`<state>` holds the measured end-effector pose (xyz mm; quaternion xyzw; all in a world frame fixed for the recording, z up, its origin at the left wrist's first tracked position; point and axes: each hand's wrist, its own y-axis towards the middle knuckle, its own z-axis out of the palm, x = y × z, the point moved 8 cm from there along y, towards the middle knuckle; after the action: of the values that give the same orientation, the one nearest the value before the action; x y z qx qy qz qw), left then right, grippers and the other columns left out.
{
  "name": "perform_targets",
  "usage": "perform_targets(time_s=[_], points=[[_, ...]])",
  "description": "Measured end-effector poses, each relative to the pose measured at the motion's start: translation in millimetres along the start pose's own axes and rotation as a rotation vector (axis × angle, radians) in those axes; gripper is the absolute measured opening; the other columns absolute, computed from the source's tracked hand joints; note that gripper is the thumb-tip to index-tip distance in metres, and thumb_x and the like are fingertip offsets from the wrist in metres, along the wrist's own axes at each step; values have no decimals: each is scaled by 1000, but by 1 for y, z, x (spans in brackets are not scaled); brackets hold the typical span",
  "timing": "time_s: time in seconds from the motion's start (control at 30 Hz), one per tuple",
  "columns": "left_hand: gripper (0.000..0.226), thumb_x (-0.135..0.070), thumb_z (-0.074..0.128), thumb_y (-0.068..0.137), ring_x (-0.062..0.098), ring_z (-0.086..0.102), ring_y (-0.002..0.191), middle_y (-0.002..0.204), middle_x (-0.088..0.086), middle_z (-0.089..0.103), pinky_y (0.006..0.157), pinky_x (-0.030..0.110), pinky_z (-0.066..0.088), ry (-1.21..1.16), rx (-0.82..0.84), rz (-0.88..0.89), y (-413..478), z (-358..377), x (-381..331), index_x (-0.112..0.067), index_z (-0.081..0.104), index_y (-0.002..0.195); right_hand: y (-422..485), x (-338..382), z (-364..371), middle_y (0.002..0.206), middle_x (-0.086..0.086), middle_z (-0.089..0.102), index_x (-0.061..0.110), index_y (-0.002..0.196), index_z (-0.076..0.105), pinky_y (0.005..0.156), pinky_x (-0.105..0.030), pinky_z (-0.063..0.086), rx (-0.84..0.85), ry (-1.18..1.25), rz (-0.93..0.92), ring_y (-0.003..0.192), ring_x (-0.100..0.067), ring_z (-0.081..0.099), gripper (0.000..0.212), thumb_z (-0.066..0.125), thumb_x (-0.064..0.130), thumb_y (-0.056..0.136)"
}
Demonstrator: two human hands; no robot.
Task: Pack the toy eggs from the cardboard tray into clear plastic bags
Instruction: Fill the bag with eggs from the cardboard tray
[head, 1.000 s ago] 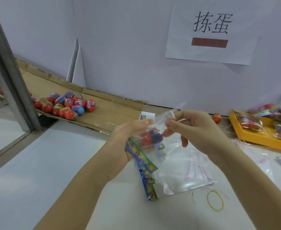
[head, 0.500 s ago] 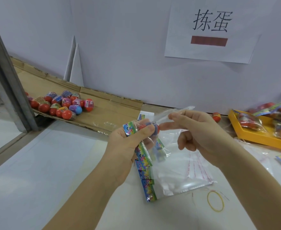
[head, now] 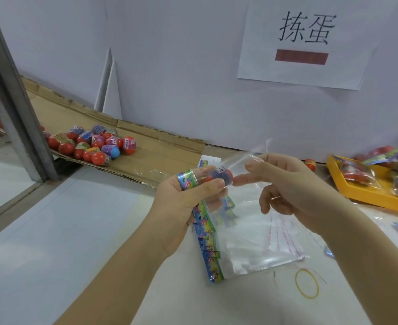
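Head view is showing both hands raised over the white table (head: 52, 231), working close together at the middle of the scene. The left hand (head: 184, 200) is gripping a toy egg (head: 221, 175), red with a blue wrapper, between its thumb and curled fingers. It is also holding the colourful printed strip (head: 207, 240) that is running down the left edge of the clear plastic bag (head: 252, 233). The right hand (head: 285, 184) is pinching the bag's upper film just right of the egg, with one fingertip reaching to the egg and the remaining fingers curling loosely underneath. The bag is hanging down from both hands, its lower end resting on the table. Whether the egg is lying inside the film or just at its mouth cannot be told.

At the far left, a heap of eggs (head: 92, 144) is sitting on the cardboard tray (head: 146, 146), which is leaning against the wall beside a grey metal post (head: 12, 95). At the right, filled bags (head: 357, 174) are lying in a yellow tray (head: 367, 195), and a single egg (head: 310, 164) is sitting by the wall just left of it. A yellow rubber band (head: 307, 283) is lying on the table near the bag's lower corner. A paper sign (head: 306, 41) is hanging on the wall.
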<state>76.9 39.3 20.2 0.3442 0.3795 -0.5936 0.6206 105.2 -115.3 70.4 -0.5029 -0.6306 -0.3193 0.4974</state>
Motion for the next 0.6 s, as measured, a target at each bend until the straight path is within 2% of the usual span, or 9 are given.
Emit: perform_targets(time_s=[0.1,0.23,0.37,0.47,0.53,0.6], points=[[40,-19,80,49,22,73,75,91,16,75,67,30,61,21,18,17,0,1,-2,-10,78,88,-2,4,2,93,0,76,11,97,60,34,-20,22,32,57,-31,38,-17,51,26,61,35,85],[38,-24,81,47,22,73,77,92,16,75,68,29,61,68,33,15,0,1,-1,-13,80,84,-2,4,3,95,1,75,13,96,60,35,-21,23,58,17,-38,38,-16,51,35,64,42,77],[40,-24,80,47,21,73,76,91,15,76,66,28,60,91,27,17,2,-1,0,-11,79,85,-1,4,7,95,2,75,14,92,61,33,-20,24,79,19,-63,39,-18,51,51,67,51,58],[46,-20,78,52,22,73,79,92,14,76,66,27,60,93,-10,22,2,-5,-1,-8,74,97,-1,5,11,97,1,75,14,94,61,32,-18,25,111,41,-76,39,-18,51,50,67,49,59],[38,-19,78,53,18,72,71,84,11,75,57,23,56,74,-22,60,2,-7,-6,-9,76,90,0,5,16,98,-1,75,13,96,60,32,-18,25,137,76,-93,40,-18,53,43,72,42,67],[28,-20,79,50,13,69,61,75,7,74,52,20,52,31,-58,106,4,-13,-14,-12,78,77,4,7,16,98,-3,74,14,99,59,32,-18,27,69,194,-146,41,-20,55,37,77,29,70]])
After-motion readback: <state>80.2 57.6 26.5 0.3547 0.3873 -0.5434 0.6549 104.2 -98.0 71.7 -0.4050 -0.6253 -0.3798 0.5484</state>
